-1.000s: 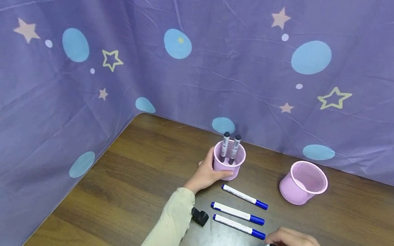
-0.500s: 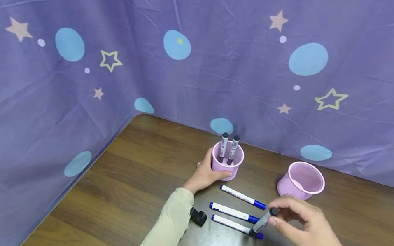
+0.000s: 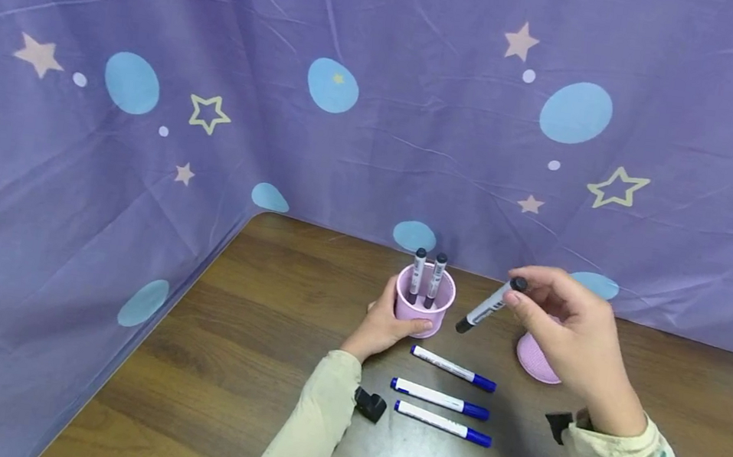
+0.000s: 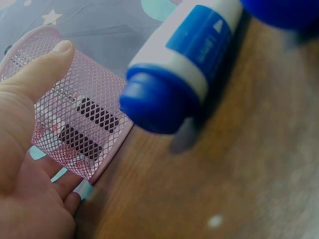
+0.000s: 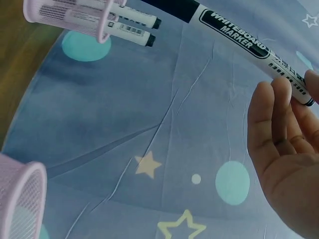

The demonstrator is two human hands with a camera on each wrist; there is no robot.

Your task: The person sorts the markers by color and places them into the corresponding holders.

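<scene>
My left hand [image 3: 388, 325] holds a pink mesh pen cup [image 3: 420, 320] by its side, the thumb across the front. Two black-capped markers [image 3: 434, 280] stand inside, and their black ends show through the mesh in the left wrist view. Between thumb and fingers, my right hand [image 3: 571, 336] pinches a black whiteboard marker [image 5: 237, 37] at one end. It tilts in the air, cap end down and leftward, just right of the held cup and apart from it. A second pink mesh cup [image 3: 537, 357] stands behind the right hand, mostly hidden by it.
Three blue whiteboard markers [image 3: 440, 398] lie in a rough row on the wooden table [image 3: 237, 366], in front of the held cup. A purple cloth [image 3: 377, 145] with stars and ovals hangs along the table's back and left edges.
My right hand has lifted the black marker from the near side of the table, over the blue markers, up towards the held cup. The left hand and its cup have stayed in place.
</scene>
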